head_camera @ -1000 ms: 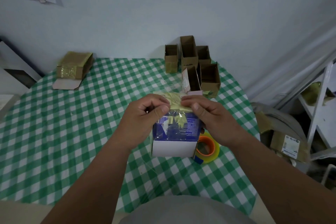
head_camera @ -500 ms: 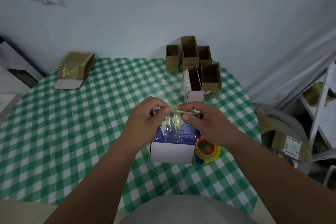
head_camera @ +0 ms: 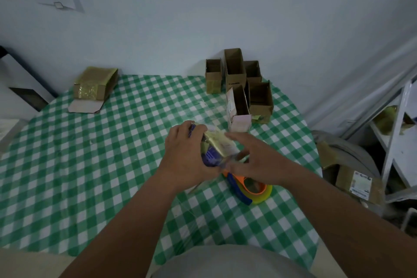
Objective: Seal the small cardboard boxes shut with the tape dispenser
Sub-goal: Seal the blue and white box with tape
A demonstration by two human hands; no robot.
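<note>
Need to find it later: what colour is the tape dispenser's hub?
Orange, on a blue body; the tape dispenser shows in the head view.

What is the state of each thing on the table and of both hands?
blue box: lifted, tilted, taped on top, held by left hand.
right hand: fingers spread, on the box.
tape dispenser: lying on table, unheld.
brown boxes: open, upright.
pink-flap box: open.
taped box: lying, one flap open.

Open checked table (head_camera: 94, 165) left of the hands, tape dispenser (head_camera: 252, 188) just beside them on the right, open boxes (head_camera: 241, 88) crowding far side, taped box (head_camera: 94, 84) far left.
</note>
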